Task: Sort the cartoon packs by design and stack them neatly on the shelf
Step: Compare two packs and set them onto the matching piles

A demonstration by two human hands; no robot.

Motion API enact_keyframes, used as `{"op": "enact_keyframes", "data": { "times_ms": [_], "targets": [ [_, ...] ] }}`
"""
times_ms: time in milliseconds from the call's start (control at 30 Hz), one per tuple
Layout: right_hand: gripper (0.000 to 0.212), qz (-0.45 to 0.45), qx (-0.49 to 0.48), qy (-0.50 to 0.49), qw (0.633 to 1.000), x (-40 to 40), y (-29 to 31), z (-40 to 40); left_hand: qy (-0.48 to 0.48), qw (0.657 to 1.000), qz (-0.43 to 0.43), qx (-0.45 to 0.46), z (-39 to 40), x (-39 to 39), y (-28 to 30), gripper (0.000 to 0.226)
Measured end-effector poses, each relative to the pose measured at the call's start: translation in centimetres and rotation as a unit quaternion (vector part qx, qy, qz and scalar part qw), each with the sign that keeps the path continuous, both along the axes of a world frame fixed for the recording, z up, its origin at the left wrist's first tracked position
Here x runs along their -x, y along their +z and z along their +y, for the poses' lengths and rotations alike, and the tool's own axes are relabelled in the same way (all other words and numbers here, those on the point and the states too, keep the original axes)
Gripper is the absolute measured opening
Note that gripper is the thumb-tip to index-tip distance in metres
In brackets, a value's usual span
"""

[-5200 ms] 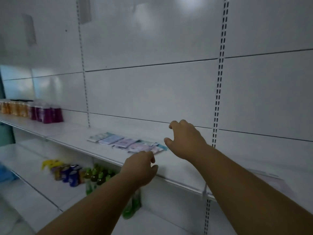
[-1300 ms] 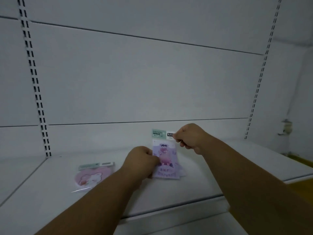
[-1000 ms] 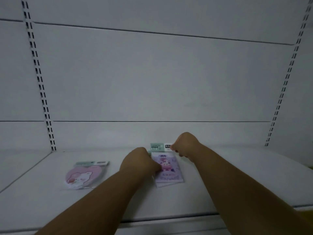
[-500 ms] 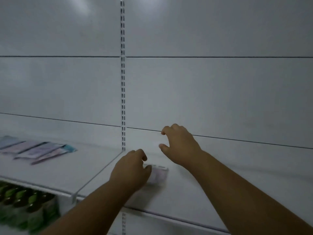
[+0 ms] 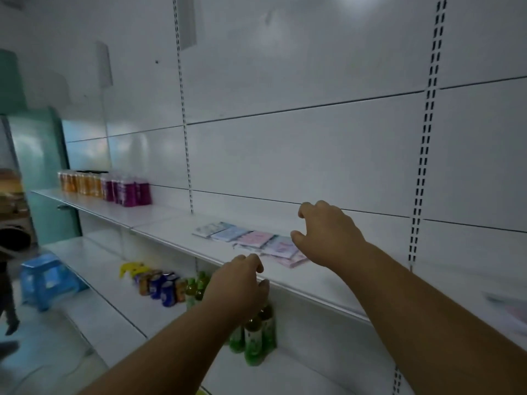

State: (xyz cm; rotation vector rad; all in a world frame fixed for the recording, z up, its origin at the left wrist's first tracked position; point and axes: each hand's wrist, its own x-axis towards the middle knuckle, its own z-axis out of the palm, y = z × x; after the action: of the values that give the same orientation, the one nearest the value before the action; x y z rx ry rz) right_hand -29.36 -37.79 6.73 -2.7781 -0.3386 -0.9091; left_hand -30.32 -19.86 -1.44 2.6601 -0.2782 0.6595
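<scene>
Head view, shelf: the white shelf [image 5: 176, 238] runs from 9 o'clock toward 4 o'clock, and the cartoon packs [image 5: 251, 240] lie flat on it just past centre, a little toward 6 o'clock.
Head view, why the packs lie so: they overlap like a fanned row, each design partly showing, which I judge is a spread waiting to be picked through rather than a finished stack.
Head view, pack count: about five faces are visible in the fan, from a pale green-white one at its 10 o'clock end to a lilac one at its 4 o'clock end; whether each face is one pack or several I cannot tell.
Head view, sorted pile: a blurred pink pack [image 5: 513, 312] lies on the same shelf at 4 o'clock, well apart from the fan, probably a sorted spot.
Head view, right hand: the right hand [image 5: 328, 235] hovers over the fan's near end, fingers curled apart and empty, thumb low, shaped to pinch the top lilac pack.
Head view, left hand: the left hand [image 5: 239, 283] is loosely curled and holds nothing, near the shelf's front lip at 6 o'clock, likely to steady the row.
Head view, other stock: bottles [image 5: 105, 186] stand at 9 o'clock, orange then purple; drinks cans and green bottles [image 5: 256, 337] sit on the lower shelf, too blurred to count.
</scene>
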Motion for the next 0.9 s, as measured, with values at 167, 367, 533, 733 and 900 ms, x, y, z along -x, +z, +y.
{"op": "enact_keyframes", "data": {
  "times_ms": [167,367,533,733,900],
  "targets": [
    [0.042,0.011,0.019,-0.026,0.999,-4.9,0.1,3.6,-0.017,1.000,0.003,-0.008,3.8,-6.2,-0.2,0.032],
    [0.044,0.013,0.030,-0.036,0.999,-13.4,0.4,5.6,-0.020,1.000,0.001,-0.005,5.6,-15.2,-0.3,0.030],
    [0.042,0.026,0.030,-0.026,0.999,-19.8,1.0,9.0,-0.005,1.000,0.019,-0.008,9.5,-22.3,0.2,0.030],
    [0.045,0.046,0.042,-0.038,0.997,-24.5,-0.3,13.4,0.005,1.000,0.017,-0.016,13.7,-29.3,-0.5,0.026],
    [0.045,0.092,0.035,-0.084,0.992,-26.9,-1.5,17.0,0.062,0.990,0.011,-0.126,18.2,-34.7,-0.5,0.027]
  ]
}}
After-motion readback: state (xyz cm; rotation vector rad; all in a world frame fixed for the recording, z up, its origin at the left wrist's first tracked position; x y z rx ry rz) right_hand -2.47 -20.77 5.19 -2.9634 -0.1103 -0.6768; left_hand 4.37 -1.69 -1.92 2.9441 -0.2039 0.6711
